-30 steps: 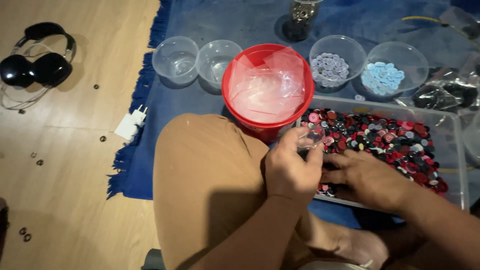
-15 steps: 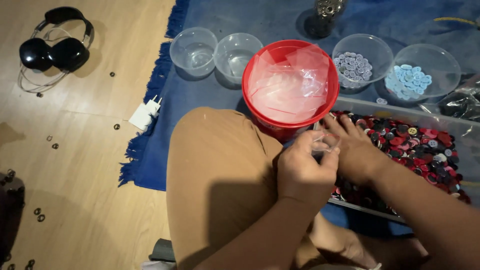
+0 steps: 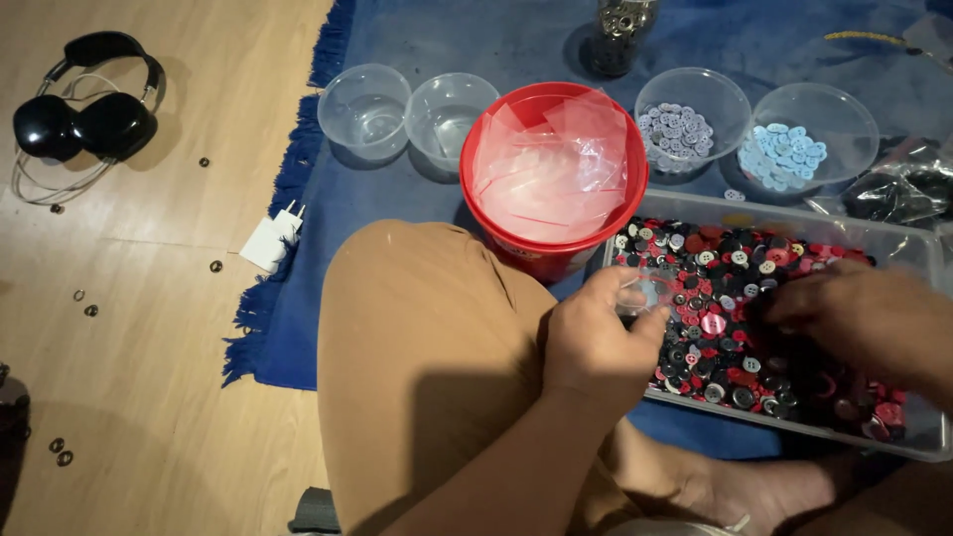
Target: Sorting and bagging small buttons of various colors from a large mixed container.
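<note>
Head view, looking down: the left hand (image 3: 596,342) pinches a small clear plastic bag (image 3: 635,296) between thumb and fingertips, holding it just over the near left corner of the clear tray (image 3: 928,260), probably so that anything dropped would fall back among the buttons. The right hand (image 3: 859,316) lies spread over the red, black and white buttons (image 3: 720,298) in the tray, fingers curled down into the pile; whether they grip a button cannot be told, since the hand is blurred. A bent knee in tan trousers (image 3: 427,347) rises just left of the tray and props the left forearm. Touching the tray's far left corner stands a red bucket (image 3: 551,169) full of more clear bags. Beyond the tray sit a bowl of pale grey buttons (image 3: 690,124) and a bowl of light blue buttons (image 3: 814,139); two empty clear bowls (image 3: 407,109) stand left of the bucket. All rest on a blue rug (image 3: 397,203). Well left of the tray, black headphones (image 3: 89,114) and a white charger (image 3: 270,238) lie on the wooden floor (image 3: 129,347).
</note>
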